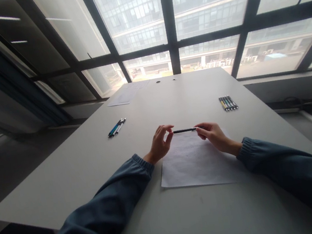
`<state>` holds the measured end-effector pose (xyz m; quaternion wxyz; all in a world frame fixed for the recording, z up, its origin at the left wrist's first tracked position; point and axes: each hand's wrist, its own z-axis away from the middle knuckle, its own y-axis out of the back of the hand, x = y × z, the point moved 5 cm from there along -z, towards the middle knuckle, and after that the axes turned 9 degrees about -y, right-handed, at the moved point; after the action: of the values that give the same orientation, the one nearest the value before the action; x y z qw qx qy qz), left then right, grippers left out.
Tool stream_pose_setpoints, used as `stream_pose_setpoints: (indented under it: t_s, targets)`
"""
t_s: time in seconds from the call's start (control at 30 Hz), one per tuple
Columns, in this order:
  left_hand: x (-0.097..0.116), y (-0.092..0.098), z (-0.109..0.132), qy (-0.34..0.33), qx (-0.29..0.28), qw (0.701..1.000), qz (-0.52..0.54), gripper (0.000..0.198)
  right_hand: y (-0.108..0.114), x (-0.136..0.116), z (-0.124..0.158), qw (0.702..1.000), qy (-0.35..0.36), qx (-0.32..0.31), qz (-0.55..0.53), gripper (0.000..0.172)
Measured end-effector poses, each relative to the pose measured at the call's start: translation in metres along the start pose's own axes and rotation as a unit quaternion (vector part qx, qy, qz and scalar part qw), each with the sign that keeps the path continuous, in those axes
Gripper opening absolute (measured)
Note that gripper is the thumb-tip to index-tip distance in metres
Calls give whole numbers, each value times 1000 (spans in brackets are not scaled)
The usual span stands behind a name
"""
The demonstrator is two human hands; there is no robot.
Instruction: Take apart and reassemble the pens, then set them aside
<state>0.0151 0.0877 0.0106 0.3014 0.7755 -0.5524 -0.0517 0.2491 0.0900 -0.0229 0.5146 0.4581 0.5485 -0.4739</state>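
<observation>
A dark pen [184, 130] lies level between my two hands, over the far edge of a white paper sheet [198, 161]. My left hand [161, 142] pinches its left end between thumb and fingertips. Closed around the pen's right end are the fingers of my right hand [212, 136]. Several pens [116, 127], some blue and some white, lie in a loose group to the left. On the right, several pens [228, 103] with differently coloured barrels sit side by side in a neat row.
The white table [78, 164] extends toward large windows. Thin papers [125, 95] lie at its far left, and a small dark round object [158, 82] is near the far edge. A dark curtain [17, 71] hangs at the left.
</observation>
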Motion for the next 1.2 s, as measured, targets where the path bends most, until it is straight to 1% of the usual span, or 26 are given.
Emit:
stream_pose_setpoints:
  t_s: [0.17,0.3,0.47,0.73,0.83,0.97,1.1,1.2]
  targets:
    - [1,1,0,18,7,1000,-9,18,0,1,0,1000,-4,-3,7,39]
    - [-2,2,2,51,15,999,-12,18,0,1,1,1000,-4,-3,4,37]
    - [-11,4,6,115,34,993,-13,21,0,1,0,1000,1,1,-6,39]
    - [-26,12,7,170,56,983,-45,22,2,0,0,1000,7,8,-18,36]
    - [-26,12,6,166,47,983,-66,22,3,-1,0,1000,4,13,-17,36]
    - [-28,8,6,144,2,986,-89,15,3,0,0,999,4,20,-26,38]
    - [-31,6,8,123,-34,990,-63,11,3,0,0,999,11,19,-33,37]
    - [-31,5,11,92,-61,993,-41,12,4,0,0,999,11,24,-34,38]
